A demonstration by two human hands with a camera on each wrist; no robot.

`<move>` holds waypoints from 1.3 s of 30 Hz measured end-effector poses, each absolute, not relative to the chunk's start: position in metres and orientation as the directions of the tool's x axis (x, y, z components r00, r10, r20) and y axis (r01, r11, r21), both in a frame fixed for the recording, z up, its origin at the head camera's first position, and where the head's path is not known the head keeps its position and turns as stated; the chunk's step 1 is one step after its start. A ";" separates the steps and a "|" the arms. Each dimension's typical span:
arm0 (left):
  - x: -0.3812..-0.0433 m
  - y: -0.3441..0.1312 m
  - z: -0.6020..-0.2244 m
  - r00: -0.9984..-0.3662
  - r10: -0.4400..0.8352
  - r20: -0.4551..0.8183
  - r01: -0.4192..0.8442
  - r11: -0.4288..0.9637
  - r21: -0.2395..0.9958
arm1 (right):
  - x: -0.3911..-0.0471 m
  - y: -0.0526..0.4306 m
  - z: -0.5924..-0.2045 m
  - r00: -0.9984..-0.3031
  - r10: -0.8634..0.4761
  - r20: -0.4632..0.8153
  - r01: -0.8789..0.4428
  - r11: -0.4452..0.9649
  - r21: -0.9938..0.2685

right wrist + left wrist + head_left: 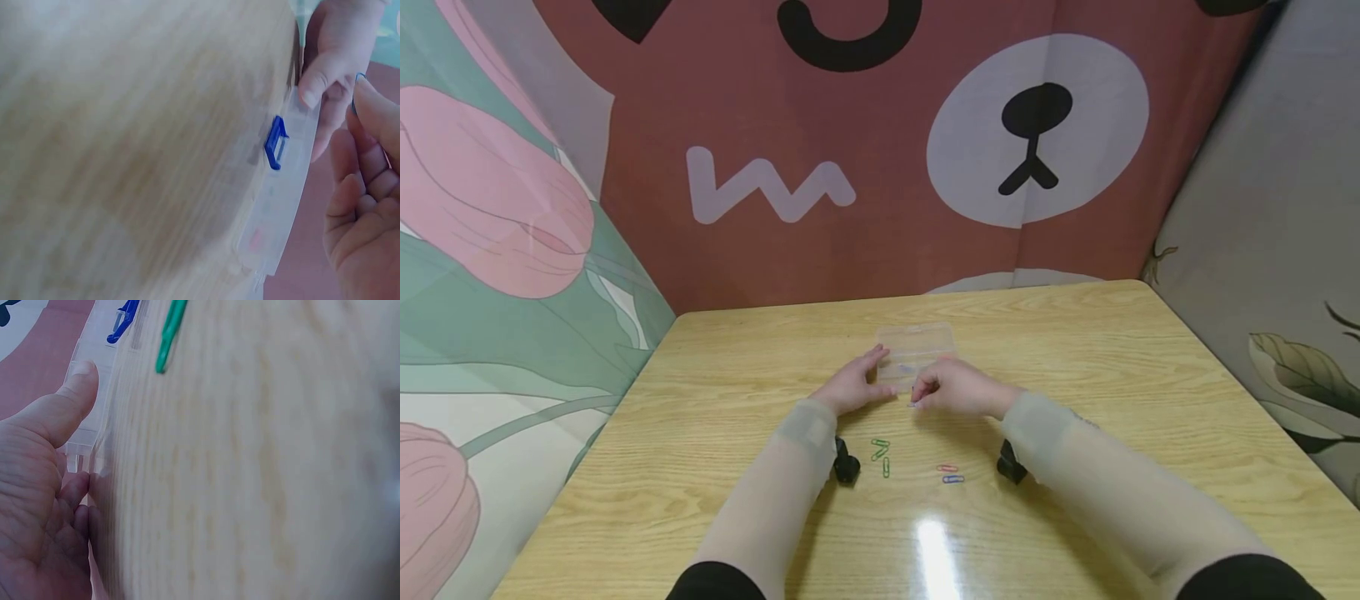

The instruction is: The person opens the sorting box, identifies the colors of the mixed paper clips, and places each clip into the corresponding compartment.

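Observation:
A clear plastic box stands on the table, with a blue latch on its near side. My left hand holds the box's left end, the thumb at the near corner and the fingers along the side. At the box's near right, my right hand pinches a thin blue paper clip between thumb and fingertips; most of the clip is hidden. Nearer to me lie several green paper clips, a red paper clip and a blue paper clip.
The wooden table meets a brown printed cloth at its back edge. Black wrist cameras hang under both wrists, close to the loose clips. Small coloured shapes show blurred inside the box.

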State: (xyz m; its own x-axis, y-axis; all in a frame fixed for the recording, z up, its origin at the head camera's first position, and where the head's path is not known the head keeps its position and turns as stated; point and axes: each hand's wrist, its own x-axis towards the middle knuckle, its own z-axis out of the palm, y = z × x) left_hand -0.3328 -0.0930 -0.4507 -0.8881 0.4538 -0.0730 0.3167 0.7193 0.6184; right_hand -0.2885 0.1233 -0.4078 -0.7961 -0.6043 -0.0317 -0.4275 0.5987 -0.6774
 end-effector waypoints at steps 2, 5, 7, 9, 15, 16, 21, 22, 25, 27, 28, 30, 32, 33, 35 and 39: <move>-0.333 -0.093 -0.450 -0.888 0.454 -0.072 0.315 0.715 0.624 | -0.294 0.123 -0.407 -0.821 -0.569 -0.041 -0.386 0.607 -0.695; -0.333 -0.093 -0.450 -0.886 0.458 -0.069 0.319 0.712 0.626 | -0.301 0.124 -0.406 -0.865 -0.497 -0.068 -0.309 0.634 -0.709; -0.333 -0.092 -0.450 -0.886 0.459 -0.069 0.321 0.713 0.624 | -0.306 0.123 -0.405 -0.882 -0.466 -0.068 -0.284 0.643 -0.711; -0.334 -0.092 -0.451 -0.886 0.457 -0.071 0.321 0.717 0.619 | -0.310 0.123 -0.403 -0.899 -0.433 -0.067 -0.261 0.653 -0.711; -0.333 -0.092 -0.451 -0.890 0.451 -0.071 0.314 0.719 0.620 | -0.320 0.120 -0.397 -0.921 -0.388 -0.022 -0.257 0.651 -0.715; -0.333 -0.092 -0.451 -0.890 0.452 -0.069 0.316 0.718 0.621 | -0.322 0.120 -0.397 -0.923 -0.385 -0.016 -0.258 0.648 -0.716; -0.333 -0.092 -0.451 -0.890 0.450 -0.073 0.311 0.718 0.623 | -0.330 0.118 -0.399 -0.937 -0.349 -0.012 -0.232 0.648 -0.726; -0.333 -0.092 -0.451 -0.890 0.450 -0.074 0.310 0.716 0.625 | -0.331 0.118 -0.400 -0.940 -0.342 -0.013 -0.226 0.646 -0.729; -0.332 -0.092 -0.450 -0.890 0.450 -0.079 0.305 0.715 0.629 | -0.333 0.117 -0.402 -0.949 -0.316 -0.015 -0.203 0.645 -0.737; -0.332 -0.092 -0.450 -0.889 0.452 -0.081 0.307 0.716 0.627 | -0.334 0.115 -0.402 -0.953 -0.301 -0.020 -0.188 0.644 -0.741; -0.333 -0.092 -0.450 -0.888 0.453 -0.080 0.309 0.717 0.625 | -0.335 0.115 -0.402 -0.955 -0.295 -0.023 -0.181 0.644 -0.743; -0.333 -0.092 -0.451 -0.888 0.453 -0.080 0.311 0.719 0.621 | -0.336 0.113 -0.402 -0.958 -0.285 -0.019 -0.178 0.648 -0.740; -0.334 -0.092 -0.451 -0.889 0.452 -0.079 0.311 0.720 0.620 | -0.337 0.112 -0.403 -0.961 -0.276 -0.013 -0.177 0.653 -0.736; -0.334 -0.093 -0.452 -0.889 0.451 -0.078 0.311 0.720 0.620 | -0.338 0.111 -0.404 -0.962 -0.273 -0.008 -0.180 0.656 -0.733; -0.335 -0.093 -0.452 -0.889 0.452 -0.077 0.313 0.721 0.618 | -0.340 0.110 -0.406 -0.963 -0.271 0.011 -0.196 0.666 -0.720; -0.335 -0.094 -0.453 -0.887 0.457 -0.070 0.321 0.718 0.618 | -0.342 0.105 -0.410 -0.964 -0.264 0.029 -0.211 0.693 -0.690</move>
State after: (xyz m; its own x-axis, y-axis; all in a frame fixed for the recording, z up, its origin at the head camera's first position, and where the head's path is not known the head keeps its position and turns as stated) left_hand -0.3350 -0.0936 -0.4528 -0.8866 0.4573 -0.0699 0.3215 0.7178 0.6176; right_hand -0.3416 0.1048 -0.4100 -0.9640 -0.2642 0.0294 -0.2109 0.6929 -0.6896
